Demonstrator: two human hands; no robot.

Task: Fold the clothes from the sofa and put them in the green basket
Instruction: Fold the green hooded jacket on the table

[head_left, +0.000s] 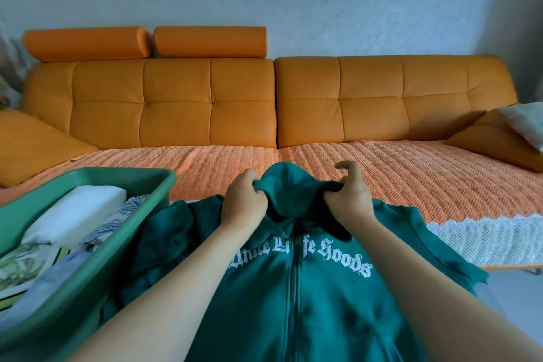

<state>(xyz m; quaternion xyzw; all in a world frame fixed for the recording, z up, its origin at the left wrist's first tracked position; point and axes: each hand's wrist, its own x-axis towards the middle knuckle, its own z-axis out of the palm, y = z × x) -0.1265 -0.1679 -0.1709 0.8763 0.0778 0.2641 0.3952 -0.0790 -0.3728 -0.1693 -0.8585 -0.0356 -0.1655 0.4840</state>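
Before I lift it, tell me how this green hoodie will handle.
Probably floppy: the green hoodie bunches where the left hand and right hand pinch its hood, and its sleeves lie crumpled. Likely fairly heavy for clothing, since the fabric looks thick. Expect the sleeves to dangle.

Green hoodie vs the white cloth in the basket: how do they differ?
The green hoodie lies spread and unfolded; the white cloth is a folded block. The hoodie is outside the green basket, hood gripped by the left hand and right hand; the white cloth sits inside it, untouched. The hoodie bears white lettering; the white cloth looks plain. Both are fabric.
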